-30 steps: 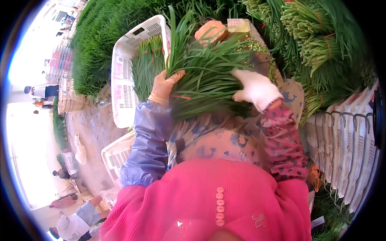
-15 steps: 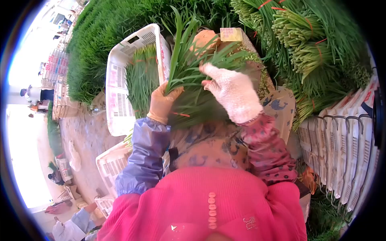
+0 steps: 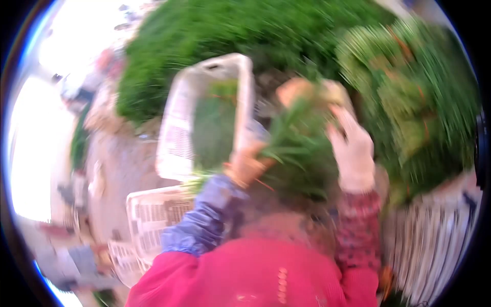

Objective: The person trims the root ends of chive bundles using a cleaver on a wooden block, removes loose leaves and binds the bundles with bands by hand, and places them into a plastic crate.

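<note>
The view is smeared by motion. My left hand [image 3: 249, 162], in a tan glove, is closed round the near end of a bunch of green leafy stalks [image 3: 302, 140], beside the right wall of a white crate [image 3: 174, 130]. My right hand [image 3: 354, 148], in a white glove, is raised right of the bunch with thumb and fingers apart. Its fingertips are near a yellowish block [image 3: 337, 96]; I cannot make out whether they touch it. Left of that block is an orange-brown object [image 3: 295, 91]. Green bundles [image 3: 221, 128] lie inside the crate.
A large heap of green stalks [image 3: 245, 30] spreads across the back. Tied bundles [image 3: 409, 102] are piled at the right, above stacked white crates [image 3: 432, 245]. Another white crate [image 3: 153, 217] stands at the lower left. Blurred people are at the far left.
The whole view has shifted, and things appear lower and further right. My right hand has moved away from the bunch, toward the yellowish block. My left hand still holds the bunch.
</note>
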Tool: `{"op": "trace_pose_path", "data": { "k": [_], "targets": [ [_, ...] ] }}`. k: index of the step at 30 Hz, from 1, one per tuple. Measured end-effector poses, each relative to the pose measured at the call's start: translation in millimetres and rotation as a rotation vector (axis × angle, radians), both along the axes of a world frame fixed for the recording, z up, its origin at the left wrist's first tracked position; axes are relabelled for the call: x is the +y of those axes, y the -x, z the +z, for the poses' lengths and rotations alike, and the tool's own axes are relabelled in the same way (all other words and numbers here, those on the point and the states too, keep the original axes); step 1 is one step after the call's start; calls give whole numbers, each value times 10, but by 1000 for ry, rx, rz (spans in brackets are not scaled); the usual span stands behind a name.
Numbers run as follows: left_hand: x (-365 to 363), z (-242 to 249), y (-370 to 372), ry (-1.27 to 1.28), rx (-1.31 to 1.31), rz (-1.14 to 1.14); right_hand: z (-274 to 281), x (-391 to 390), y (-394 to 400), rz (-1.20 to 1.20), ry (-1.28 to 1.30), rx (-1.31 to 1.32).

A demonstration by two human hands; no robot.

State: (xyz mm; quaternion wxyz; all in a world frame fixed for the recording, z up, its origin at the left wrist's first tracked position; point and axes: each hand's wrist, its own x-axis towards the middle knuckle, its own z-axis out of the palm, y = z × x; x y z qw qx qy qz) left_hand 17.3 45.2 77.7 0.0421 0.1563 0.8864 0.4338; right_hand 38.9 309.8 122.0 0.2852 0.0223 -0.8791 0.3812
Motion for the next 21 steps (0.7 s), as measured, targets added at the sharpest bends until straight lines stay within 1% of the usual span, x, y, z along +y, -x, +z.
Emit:
{"op": "trace_pose_path", "data": {
  "k": [1,2,3,4,5,6,7,8,9,10,11,12,13,14,16,18,20,21],
  "targets": [
    [-27,-215,47,-209,-69,-81,29,-50,33,50,-75,2],
    [-13,-60,23,-97,-19,-141,36,-78,42,37,-149,-180],
    [0,-151,3,-77,13,-156,-203,24,135,115,-261,-151],
    [2,-96,27,-80,6,-183,-276,6,194,101,-73,-128],
    [26,-225,14,-79,-58,-147,-888,243,364,43,317,-156],
    [-4,-315,35,-85,-135,-125,-668,361,362,-6,829,-387],
    [-46,-222,73,-88,-112,-93,-252,222,242,-231,993,-173],
    [1,-128,21,-28,-178,-75,-246,278,226,-214,992,-175],
    [30,-43,9,32,-244,-66,-305,363,209,-161,821,-123],
    [59,39,39,30,-236,-65,-373,478,210,-111,648,-67],
    [95,109,74,124,-272,-92,-426,590,212,-64,474,-13],
    [133,135,98,218,-313,-120,-248,429,100,49,449,-53],
    [176,-4,114,296,-249,-112,-69,266,-10,162,427,-94],
    [222,22,124,292,-246,-118,295,-182,-205,347,551,-224],
    [299,99,120,437,-290,-286,161,-375,-72,595,-52,-114],
    [291,105,106,440,-290,-306,-282,-483,70,595,-147,-283],
    [260,207,110,508,-235,-442,-709,-462,46,562,-337,-544],
    [185,77,129,500,-194,-469,-818,-441,25,589,-346,-753]
  ]
}}
